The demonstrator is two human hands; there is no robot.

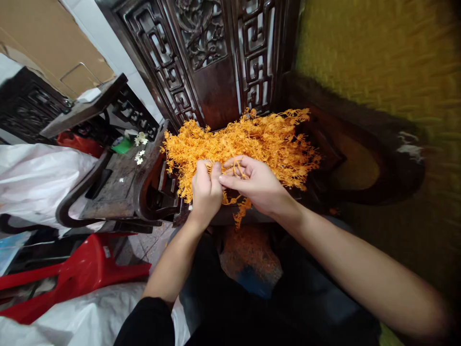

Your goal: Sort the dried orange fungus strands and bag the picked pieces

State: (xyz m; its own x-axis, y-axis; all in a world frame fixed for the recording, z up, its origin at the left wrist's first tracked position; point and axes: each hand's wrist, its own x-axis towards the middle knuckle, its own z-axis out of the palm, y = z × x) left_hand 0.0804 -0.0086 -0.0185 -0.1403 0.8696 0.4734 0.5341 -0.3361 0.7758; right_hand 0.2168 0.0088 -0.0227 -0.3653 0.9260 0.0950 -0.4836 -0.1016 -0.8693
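A thick heap of orange, frilly plastic-looking sprigs [248, 139] lies across the seat of a dark carved wooden chair [216, 96]. At the heap's near edge, my left hand [207, 190] is closed in a pinch on a thin orange sprig. Close beside it, my right hand [257, 185] has its thumb and fingers together on the same strand [236, 168], with thin stems showing between the fingers. Below the hands a loose orange piece [242, 214] dangles over the seat's front edge. The fingertips partly hide the exact grip.
Left stands a wooden side table [111, 192] with green tape [122, 145] and small pale flower pieces [139, 156]. A red plastic stool [86, 264] and white sacks [43, 178] lie lower left. Orange bits litter the floor [248, 254]. A yellow woven surface [382, 57] fills the right.
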